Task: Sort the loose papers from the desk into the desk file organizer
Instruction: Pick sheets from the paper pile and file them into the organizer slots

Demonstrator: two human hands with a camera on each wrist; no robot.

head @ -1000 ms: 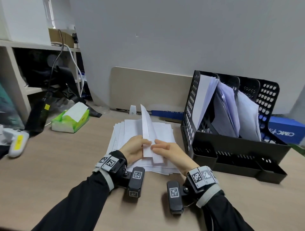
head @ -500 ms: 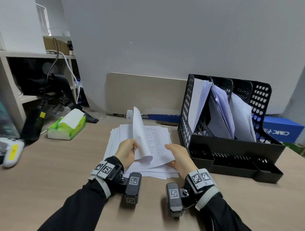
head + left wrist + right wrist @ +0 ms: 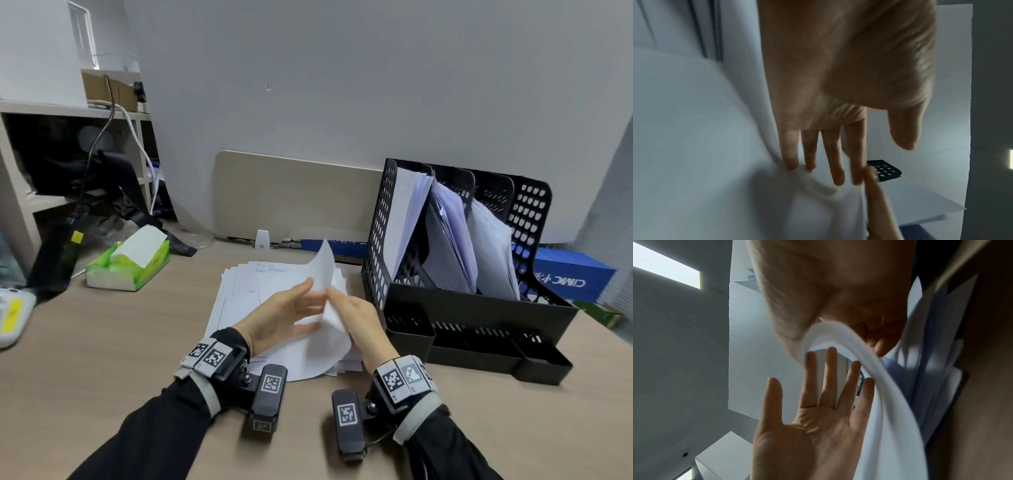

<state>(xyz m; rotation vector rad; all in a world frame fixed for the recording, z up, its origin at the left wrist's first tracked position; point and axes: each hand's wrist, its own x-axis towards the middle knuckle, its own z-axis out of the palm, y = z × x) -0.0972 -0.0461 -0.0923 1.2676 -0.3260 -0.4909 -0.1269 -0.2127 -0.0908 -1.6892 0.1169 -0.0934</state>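
A stack of loose white papers (image 3: 253, 287) lies on the desk in front of me. One sheet (image 3: 325, 267) stands curled up off its right side. My right hand (image 3: 342, 305) pinches this sheet between thumb and fingers; the right wrist view shows the hand (image 3: 849, 308) and the bent sheet (image 3: 869, 363). My left hand (image 3: 301, 308) is flat with straight fingers against the sheet's left face, with its palm (image 3: 813, 426) in the right wrist view and its fingers (image 3: 838, 154) in the left wrist view. The black mesh file organizer (image 3: 479, 308) stands to the right, with papers (image 3: 448, 240) in its slots.
A green tissue box (image 3: 130, 263) sits at the left rear of the desk. A white and yellow device (image 3: 13, 315) lies at the left edge. A beige panel (image 3: 294, 195) leans on the wall behind. A blue box (image 3: 575, 277) is behind the organizer.
The lifted sheet has swung from left to right over the stack. My left hand has let go of it and flattened; my right hand, earlier on the stack, now pinches it.
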